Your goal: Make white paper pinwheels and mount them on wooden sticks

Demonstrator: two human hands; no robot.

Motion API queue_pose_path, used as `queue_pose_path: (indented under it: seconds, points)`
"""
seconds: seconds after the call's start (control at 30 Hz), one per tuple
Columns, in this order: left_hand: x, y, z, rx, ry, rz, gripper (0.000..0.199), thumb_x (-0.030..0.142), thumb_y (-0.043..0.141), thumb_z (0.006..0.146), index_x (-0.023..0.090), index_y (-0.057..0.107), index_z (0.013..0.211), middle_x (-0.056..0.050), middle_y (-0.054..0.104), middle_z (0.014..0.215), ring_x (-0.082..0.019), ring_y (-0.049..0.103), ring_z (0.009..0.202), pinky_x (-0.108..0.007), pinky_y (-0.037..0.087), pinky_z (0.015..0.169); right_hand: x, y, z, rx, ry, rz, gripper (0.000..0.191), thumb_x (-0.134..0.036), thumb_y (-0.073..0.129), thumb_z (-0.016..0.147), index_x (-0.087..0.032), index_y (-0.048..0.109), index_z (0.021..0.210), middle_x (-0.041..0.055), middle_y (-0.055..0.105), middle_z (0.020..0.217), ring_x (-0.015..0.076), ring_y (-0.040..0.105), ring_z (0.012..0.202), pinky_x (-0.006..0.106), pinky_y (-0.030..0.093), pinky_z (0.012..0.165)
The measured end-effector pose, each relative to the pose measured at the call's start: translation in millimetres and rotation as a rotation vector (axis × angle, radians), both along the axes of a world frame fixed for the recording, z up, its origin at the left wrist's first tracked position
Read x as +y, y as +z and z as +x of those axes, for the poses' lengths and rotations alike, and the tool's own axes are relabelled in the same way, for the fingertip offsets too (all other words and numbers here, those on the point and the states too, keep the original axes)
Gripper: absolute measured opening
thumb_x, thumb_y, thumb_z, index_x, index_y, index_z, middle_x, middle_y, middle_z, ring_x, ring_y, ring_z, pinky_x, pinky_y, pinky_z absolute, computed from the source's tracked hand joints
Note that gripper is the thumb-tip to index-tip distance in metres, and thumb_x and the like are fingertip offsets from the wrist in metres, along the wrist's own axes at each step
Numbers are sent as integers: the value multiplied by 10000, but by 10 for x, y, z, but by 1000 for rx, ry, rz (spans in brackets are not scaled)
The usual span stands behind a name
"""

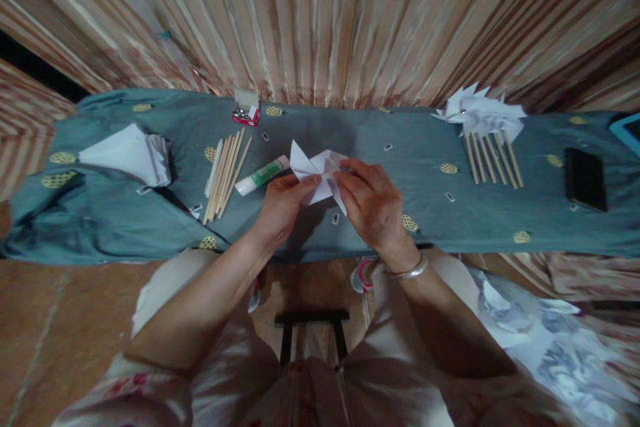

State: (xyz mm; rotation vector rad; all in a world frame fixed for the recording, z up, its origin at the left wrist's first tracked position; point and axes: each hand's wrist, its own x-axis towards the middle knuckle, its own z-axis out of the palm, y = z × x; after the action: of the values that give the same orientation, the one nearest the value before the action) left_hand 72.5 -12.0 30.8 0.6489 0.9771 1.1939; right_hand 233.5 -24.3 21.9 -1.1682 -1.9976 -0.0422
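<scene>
I can see both hands from far off, and both are holding on. The left hand pinches a white paper pinwheel, with its thumb pressed on top near the middle. The right hand grips the same paper pinwheel by its right side, with its fingers bent. I can't tell what the fingertips under the paper do, because they are hidden. The paper pinwheel is right in front of the person, over the blue-green cloth, and one sharp point sticks up at its left. A shiny bangle sits on the right wrist.

Just beside the left hand I see a white and green glue stick, lying on a slant. Near it is a bunch of wooden sticks, with a white stick along its left side. Behind them is a little red and white box with its lid up and small shiny bits inside. Farther left lies a pile of white paper.

On the right, well apart from the hands, more white pinwheels lie in a heap, and their handles point toward the person. A dark flat thing lies to their right.
</scene>
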Motion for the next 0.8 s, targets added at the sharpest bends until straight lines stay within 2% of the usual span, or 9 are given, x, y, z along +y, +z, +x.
queue_pose_path:
  seconds: [0.23,0.53,0.8]
  points:
    - [-7,-8,-5,16,-11,7,133,203,781,674,171,771,803,-41,760,828,-146,670,746,-279,538,767,-8,13,1,-16,22,-1,273,-185,506,969,-292,695,1134,54,686,1225,203,639,974,406,561,876]
    - [-18,28,12,21,-3,-36,79,170,740,693,164,772,766,-41,757,784,-146,671,725,-267,540,747,-27,11,-30,-89,14,25,280,-160,504,967,-273,692,1142,72,678,1264,208,644,967,409,569,868]
    - [-23,27,-2,-11,-31,9,104,189,765,658,169,761,761,-39,754,775,-165,682,760,-280,534,772,-29,-8,-40,-107,17,32,299,-146,500,965,-296,678,1154,52,667,1281,188,632,917,403,570,855]
